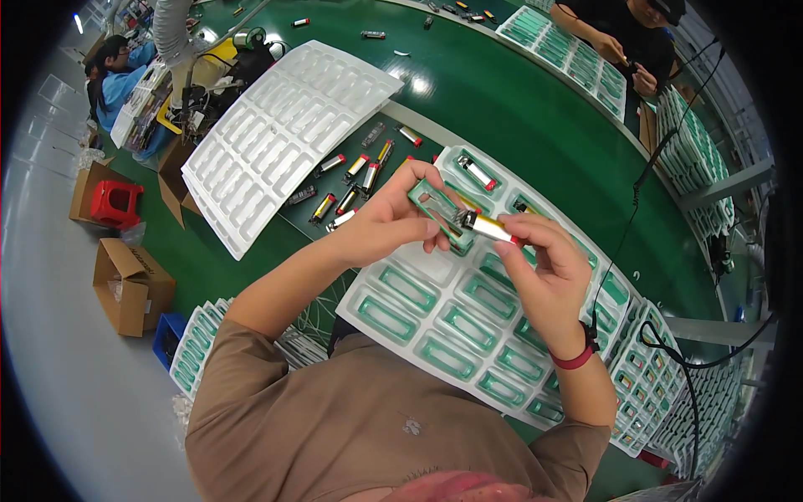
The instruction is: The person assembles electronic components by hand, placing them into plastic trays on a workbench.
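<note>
My left hand (386,219) is closed around a hollow green plastic shell (435,214), tilted up over the tray. Between the thumb and fingers of my right hand (548,272) is a small battery module (487,226), silver and yellow with a red end. Its dark end meets or nearly meets the shell; I cannot tell whether it sits inside. Under both hands lies a white tray (431,261) whose pockets hold green shells. One far pocket has a silver module (477,172) in it. Several loose modules (370,176) lie on the bench beyond my left hand.
An empty white pocketed tray (284,138) rests at the left. Stacked filled trays (640,376) stand at the right, with a black cable (690,393) hanging there. Across the green conveyor (502,92) a co-worker (623,50) handles parts. Cardboard boxes (130,284) and a red stool (117,203) occupy the floor.
</note>
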`<state>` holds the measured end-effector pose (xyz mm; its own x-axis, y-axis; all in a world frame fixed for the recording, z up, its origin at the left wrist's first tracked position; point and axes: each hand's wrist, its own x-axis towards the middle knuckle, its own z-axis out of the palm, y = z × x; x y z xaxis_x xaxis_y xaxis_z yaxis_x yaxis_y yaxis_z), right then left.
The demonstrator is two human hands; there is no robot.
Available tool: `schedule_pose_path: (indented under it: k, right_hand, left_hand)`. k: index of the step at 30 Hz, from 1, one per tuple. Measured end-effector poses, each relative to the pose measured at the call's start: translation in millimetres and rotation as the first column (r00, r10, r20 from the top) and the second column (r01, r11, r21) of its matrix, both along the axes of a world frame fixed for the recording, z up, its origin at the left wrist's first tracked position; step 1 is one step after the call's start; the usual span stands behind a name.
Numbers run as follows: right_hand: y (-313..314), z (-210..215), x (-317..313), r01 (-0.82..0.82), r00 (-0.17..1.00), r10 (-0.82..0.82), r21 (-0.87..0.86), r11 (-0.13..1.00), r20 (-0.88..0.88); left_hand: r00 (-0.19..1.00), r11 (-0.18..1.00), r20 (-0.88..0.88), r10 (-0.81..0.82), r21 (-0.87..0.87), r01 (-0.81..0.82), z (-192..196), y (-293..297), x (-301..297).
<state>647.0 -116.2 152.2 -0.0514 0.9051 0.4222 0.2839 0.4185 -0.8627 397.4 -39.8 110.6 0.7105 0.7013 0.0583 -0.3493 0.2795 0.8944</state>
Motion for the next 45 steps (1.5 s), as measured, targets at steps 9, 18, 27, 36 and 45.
schedule_pose_path:
  k: [9, 18, 27, 36, 45]
  right_hand:
    - [7.1, 3.6, -9.8, -0.088, 0.946, 0.003, 0.249, 0.964, 0.323]
    - [14.8, -5.5, -6.3, -0.026, 0.932, -0.07, 0.259, 0.966, 0.356]
    - [14.8, -12.3, -9.3, 0.005, 0.927, -0.128, 0.329, 0.944, 0.352]
    - [16.5, -12.9, -17.2, -0.059, 0.819, -0.209, 0.44, 0.896, 0.535]
    - [27.1, -17.8, -2.0, -0.045, 0.972, 0.077, -0.147, 0.988, 0.22]
  left_hand:
    - [0.994, 0.995, -0.084, 0.074, 0.071, -0.068, 14.3, -14.2, 13.4]
    - [0.997, 0.999, -0.06, 0.039, -0.004, -0.039, 9.1, -14.4, 19.6]
    - [0.997, 0.998, -0.062, 0.039, -0.037, -0.042, 8.8, -13.2, 22.4]
    - [0.991, 0.992, -0.045, 0.122, -0.023, -0.124, 2.8, -15.4, 32.5]
    - [0.984, 0.979, -0.111, 0.141, 0.165, -0.121, 6.6, -13.6, 25.1]
